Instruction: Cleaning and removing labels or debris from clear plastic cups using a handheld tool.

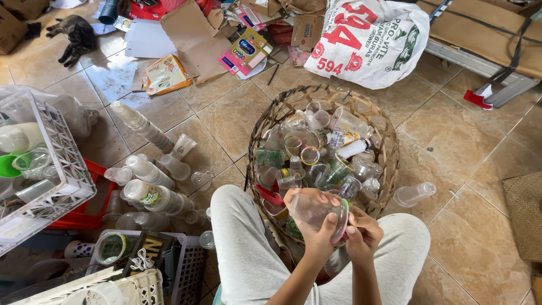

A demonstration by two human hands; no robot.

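My left hand [314, 225] grips a clear plastic cup [314, 210] lying on its side, just above my knees. My right hand [362, 232] pinches the cup's rim, where a pink seal edge [342, 228] shows. Right behind the hands stands a round woven basket [384, 131] filled with several clear plastic cups, lids and small bottles. I sit with grey-trousered legs [241, 248] on either side of the basket's near edge.
Stacks of nested clear cups [148, 176] lie on the tile floor to the left. White plastic crates [62, 169] hold more plastic. A loose cup [413, 194] lies right of the basket. A printed white sack [367, 39], cardboard scraps and a lying cat [75, 36] are at the back.
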